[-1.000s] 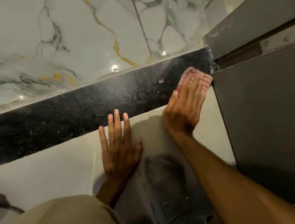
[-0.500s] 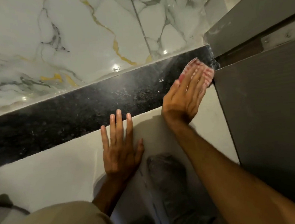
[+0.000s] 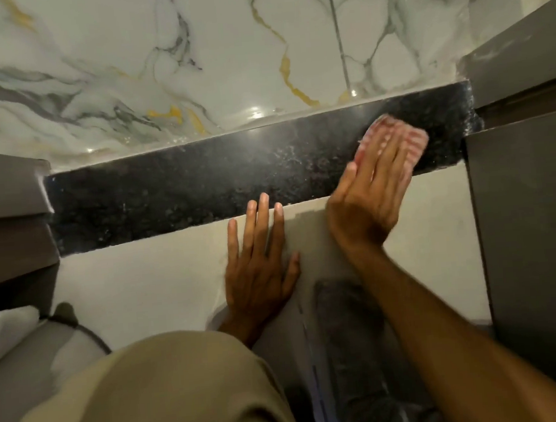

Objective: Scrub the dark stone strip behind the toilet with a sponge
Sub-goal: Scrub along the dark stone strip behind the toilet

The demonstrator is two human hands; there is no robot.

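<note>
A dark speckled stone strip runs across the view between the marble wall and a pale ledge. My right hand presses flat on a pink-and-white sponge lying on the strip near its right end; my fingers cover most of the sponge. My left hand rests flat on the pale ledge just below the strip, fingers spread, holding nothing. The right hand is blurred by motion.
White marble wall with grey and gold veins rises behind the strip. A grey panel closes the right side, grey ledges the left. A white toilet part shows at lower left. My beige sleeve fills the bottom.
My right hand with the sponge has slid left along the strip, away from the right corner. The view has shifted, showing more of the left side. My left hand stays put.
</note>
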